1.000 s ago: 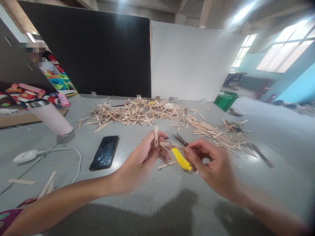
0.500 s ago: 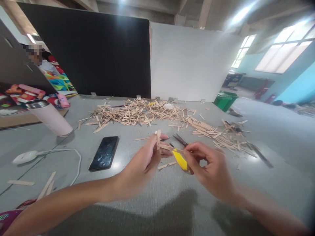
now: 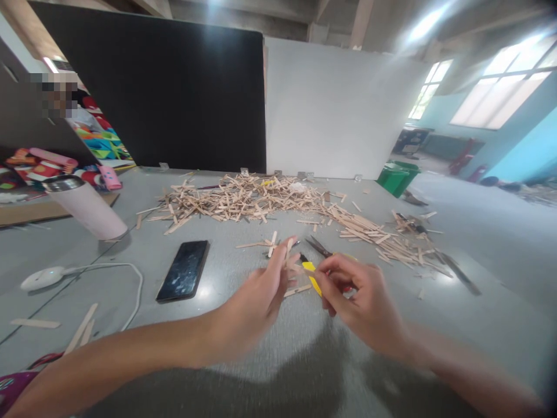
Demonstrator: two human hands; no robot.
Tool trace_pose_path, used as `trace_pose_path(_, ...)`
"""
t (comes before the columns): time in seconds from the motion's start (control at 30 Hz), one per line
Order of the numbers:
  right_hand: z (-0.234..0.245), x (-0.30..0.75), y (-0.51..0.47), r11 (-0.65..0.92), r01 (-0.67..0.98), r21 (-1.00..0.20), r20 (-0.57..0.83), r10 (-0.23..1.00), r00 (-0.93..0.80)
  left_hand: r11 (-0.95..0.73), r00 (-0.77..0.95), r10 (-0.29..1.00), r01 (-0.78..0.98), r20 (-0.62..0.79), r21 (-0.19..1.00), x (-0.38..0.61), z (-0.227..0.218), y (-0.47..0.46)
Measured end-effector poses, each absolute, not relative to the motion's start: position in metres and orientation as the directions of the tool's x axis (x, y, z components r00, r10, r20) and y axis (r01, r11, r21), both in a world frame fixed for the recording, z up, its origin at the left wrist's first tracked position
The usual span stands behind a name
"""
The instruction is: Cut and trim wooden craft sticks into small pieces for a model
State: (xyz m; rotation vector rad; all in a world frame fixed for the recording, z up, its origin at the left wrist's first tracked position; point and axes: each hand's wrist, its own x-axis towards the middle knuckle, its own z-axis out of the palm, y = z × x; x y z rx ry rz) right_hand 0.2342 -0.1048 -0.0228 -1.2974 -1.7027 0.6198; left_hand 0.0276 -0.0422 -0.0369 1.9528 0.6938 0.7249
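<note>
My left hand (image 3: 256,296) is closed on pale wooden craft sticks (image 3: 289,251), one upright and another crossing it toward the right. At the right end of that crossing piece, the thumb and fingertips of my right hand (image 3: 361,296) are pinched together; blur hides whether the sticks are joined. A yellow utility knife (image 3: 308,266) lies on the table beneath, partly covered by my right hand. Beyond that hand rest scissors (image 3: 319,247) with dark blades. Another craft stick (image 3: 298,290) lies below my left fingers, and small crossed sticks (image 3: 272,245) lie just behind my left hand.
A heap of craft sticks (image 3: 217,200) spreads along the table's back, before a black and white board (image 3: 339,110). Left are a phone (image 3: 183,271), a pink tumbler (image 3: 89,209) and a white corded device (image 3: 43,278). A green bin (image 3: 397,179) stands far right.
Both hands have shifted slightly; the right has moved left, nearer the left. The upright stick has tilted and moved right, uncovering small crossed sticks behind. More of the knife's yellow handle is covered.
</note>
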Motion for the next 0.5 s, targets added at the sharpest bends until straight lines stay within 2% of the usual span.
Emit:
trace_pose_path(0.1,-0.024,0.232,-0.104,0.318,0.480,-0.818,0.319,0.944,-0.082,-0.475,0.701,0.676,0.181,0.226,0.861,0.027,-0.046,-0.043)
trace_pose_path(0.2,-0.024,0.229,-0.105,0.313,0.469,-0.826,0.298,0.948,-0.107,-0.526,0.727,0.623,0.114,0.290,0.843,0.026,-0.058,-0.042)
trace_pose_path(0.37,-0.027,0.238,-0.098,0.377,0.439,-0.815,0.339,0.926,-0.166,-0.508,0.676,0.682,0.162,0.280,0.846,0.025,-0.055,-0.038)
trace_pose_path(0.43,-0.033,0.247,-0.083,0.406,0.597,-0.692,0.400,0.904,-0.152,-0.476,0.634,0.726,0.185,0.266,0.860,0.025,-0.048,-0.036)
trace_pose_path(0.47,-0.037,0.252,-0.074,0.391,0.729,-0.562,0.406,0.898,-0.169,-0.468,0.609,0.746,0.191,0.270,0.863,0.024,-0.045,-0.035)
trace_pose_path(0.5,-0.043,0.256,-0.065,0.384,0.843,-0.378,0.378,0.895,-0.238,-0.463,0.585,0.763,0.194,0.277,0.865,0.024,-0.042,-0.034)
